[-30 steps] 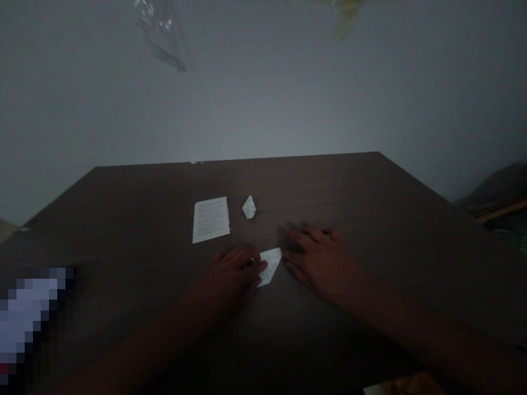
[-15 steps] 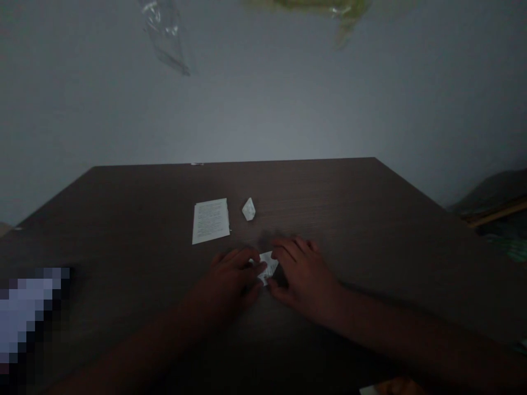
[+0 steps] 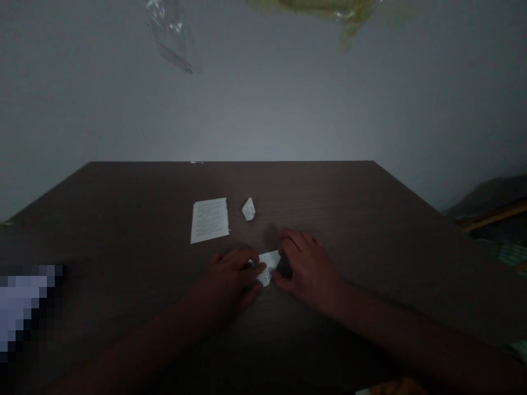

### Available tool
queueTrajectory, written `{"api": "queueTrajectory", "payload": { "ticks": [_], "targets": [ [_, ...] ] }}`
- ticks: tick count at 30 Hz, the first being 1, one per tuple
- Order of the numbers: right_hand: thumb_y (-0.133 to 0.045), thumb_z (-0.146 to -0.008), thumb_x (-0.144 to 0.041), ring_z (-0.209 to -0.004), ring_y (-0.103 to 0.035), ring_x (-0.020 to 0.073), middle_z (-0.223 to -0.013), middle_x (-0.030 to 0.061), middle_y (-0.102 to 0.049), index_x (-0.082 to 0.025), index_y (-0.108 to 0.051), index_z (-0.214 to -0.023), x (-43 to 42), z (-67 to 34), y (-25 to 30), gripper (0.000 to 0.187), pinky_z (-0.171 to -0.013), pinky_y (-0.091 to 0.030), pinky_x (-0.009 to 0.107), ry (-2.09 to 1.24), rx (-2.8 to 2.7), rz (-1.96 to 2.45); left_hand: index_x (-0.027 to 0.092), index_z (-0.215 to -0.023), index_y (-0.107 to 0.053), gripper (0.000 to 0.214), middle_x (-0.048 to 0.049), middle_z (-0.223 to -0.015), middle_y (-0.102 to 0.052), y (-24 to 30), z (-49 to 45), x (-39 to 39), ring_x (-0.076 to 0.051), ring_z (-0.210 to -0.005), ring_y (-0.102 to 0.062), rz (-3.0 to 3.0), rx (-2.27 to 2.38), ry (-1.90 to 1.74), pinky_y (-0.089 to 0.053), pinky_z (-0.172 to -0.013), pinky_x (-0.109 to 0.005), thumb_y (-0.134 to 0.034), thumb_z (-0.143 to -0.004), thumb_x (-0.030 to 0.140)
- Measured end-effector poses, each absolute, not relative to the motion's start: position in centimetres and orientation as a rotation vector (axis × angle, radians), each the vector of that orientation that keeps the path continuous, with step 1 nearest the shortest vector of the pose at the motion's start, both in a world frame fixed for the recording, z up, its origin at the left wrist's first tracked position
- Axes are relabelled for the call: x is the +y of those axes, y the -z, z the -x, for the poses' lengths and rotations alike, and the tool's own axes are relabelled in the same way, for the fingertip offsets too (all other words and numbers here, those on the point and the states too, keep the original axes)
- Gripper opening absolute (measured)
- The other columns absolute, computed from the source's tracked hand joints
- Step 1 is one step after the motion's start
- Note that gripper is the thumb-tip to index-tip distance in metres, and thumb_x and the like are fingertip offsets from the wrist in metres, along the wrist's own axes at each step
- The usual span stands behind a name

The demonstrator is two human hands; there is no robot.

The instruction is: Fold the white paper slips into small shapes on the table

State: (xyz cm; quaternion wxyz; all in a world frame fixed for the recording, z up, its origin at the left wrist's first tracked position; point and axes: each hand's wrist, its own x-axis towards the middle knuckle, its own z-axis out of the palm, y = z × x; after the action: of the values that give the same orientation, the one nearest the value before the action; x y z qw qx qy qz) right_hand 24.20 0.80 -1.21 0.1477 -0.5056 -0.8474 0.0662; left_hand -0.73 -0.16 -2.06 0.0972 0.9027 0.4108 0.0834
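As we look down at the dark wood-grain counter (image 3: 329, 192), our left hand (image 3: 230, 277) and right hand (image 3: 307, 271) lie on either side of a small folded piece of paper (image 3: 268, 267), which rests on the counter between them. The left fingertips (image 3: 253, 267) touch the paper's left side, while the right fingers (image 3: 294, 240) curve around its right end with the thumb low beside it. We cannot tell whether the hands are gripping the paper or only pressing it down. Farther out, a flat printed sheet (image 3: 209, 220) lies on the counter, with a small folded paper point (image 3: 248, 209) just to its right; neither hand touches them. Above the counter's far edge, a clear plastic wrapper (image 3: 169, 33) and a yellow-green object (image 3: 321, 6) show at the top of the view against a grey wall (image 3: 263, 109). A pixelated patch (image 3: 22, 304) hides whatever sits at the lower left.
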Motion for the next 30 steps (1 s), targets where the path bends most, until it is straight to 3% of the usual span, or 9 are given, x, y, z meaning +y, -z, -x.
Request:
{"api": "queueTrajectory", "payload": {
  "ticks": [3, 9, 16, 25, 30],
  "targets": [
    [-0.079, -0.097, -0.033, -0.13, -0.07, 0.042, -0.144, 0.0201, -0.075, -0.019, -0.074, -0.125, 0.5, -24.1, 1.6, 0.032, -0.106, -0.056, 0.059, -0.186, -2.45, 1.386, 0.028, -0.151, -0.075, 0.044, -0.0083, -0.146, -0.075, 2.4, 1.0, -0.2, -0.033, -0.132, -0.073, -2.69, 1.188, -0.283, -0.059, -0.109, -0.049, -0.058, -0.112, 0.018],
    [-0.083, -0.09, -0.026, -0.116, -0.072, 0.0374, -0.123, 0.0146, -0.074, -0.022, -0.067, -0.105, 2.9, -25.4, 2.1, 0.022, -0.097, -0.059, 0.052, -0.192, -2.298, 1.525, 0.028, -0.15, -0.077, 0.043, -0.0111, -0.148, -0.076, 2.7, 1.1, 0.0, -0.034, -0.131, -0.074, -2.673, 1.21, -0.232, -0.06, -0.107, -0.052, -0.067, -0.109, 0.02],
    [-0.086, -0.088, -0.027, -0.126, -0.07, 0.0402, -0.135, 0.0169, -0.072, -0.023, -0.066, -0.11, 1.1, -23.8, 2.8, 0.03, -0.103, -0.059, 0.058, -0.262, -2.335, 1.358, 0.027, -0.147, -0.079, 0.043, -0.0103, -0.143, -0.078, 1.7, 0.8, -0.2, -0.036, -0.13, -0.075, -2.637, 1.231, -0.222, -0.059, -0.109, -0.051, -0.068, -0.108, 0.013],
    [-0.08, -0.087, -0.02, -0.109, -0.07, 0.034, -0.114, 0.0109, -0.069, -0.025, -0.058, -0.093, 4.5, -26.0, 3.2, 0.024, -0.094, -0.059, 0.05, -0.283, -2.197, 1.508, 0.026, -0.147, -0.079, 0.042, -0.0116, -0.145, -0.078, 2.5, 1.2, 0.2, -0.037, -0.132, -0.075, -2.658, 1.183, -0.267, -0.062, -0.11, -0.053, -0.07, -0.107, 0.018],
    [-0.071, -0.095, -0.013, -0.114, -0.07, 0.0308, -0.116, 0.0105, -0.071, -0.024, -0.061, -0.101, 4.4, -26.4, 3.2, 0.016, -0.099, -0.059, 0.047, -0.322, -2.187, 1.264, 0.028, -0.147, -0.077, 0.042, -0.0104, -0.145, -0.08, 3.5, 2.0, 0.7, -0.035, -0.133, -0.076, -2.632, 1.13, -0.398, -0.061, -0.115, -0.054, -0.075, -0.106, 0.018]
  ]
}}
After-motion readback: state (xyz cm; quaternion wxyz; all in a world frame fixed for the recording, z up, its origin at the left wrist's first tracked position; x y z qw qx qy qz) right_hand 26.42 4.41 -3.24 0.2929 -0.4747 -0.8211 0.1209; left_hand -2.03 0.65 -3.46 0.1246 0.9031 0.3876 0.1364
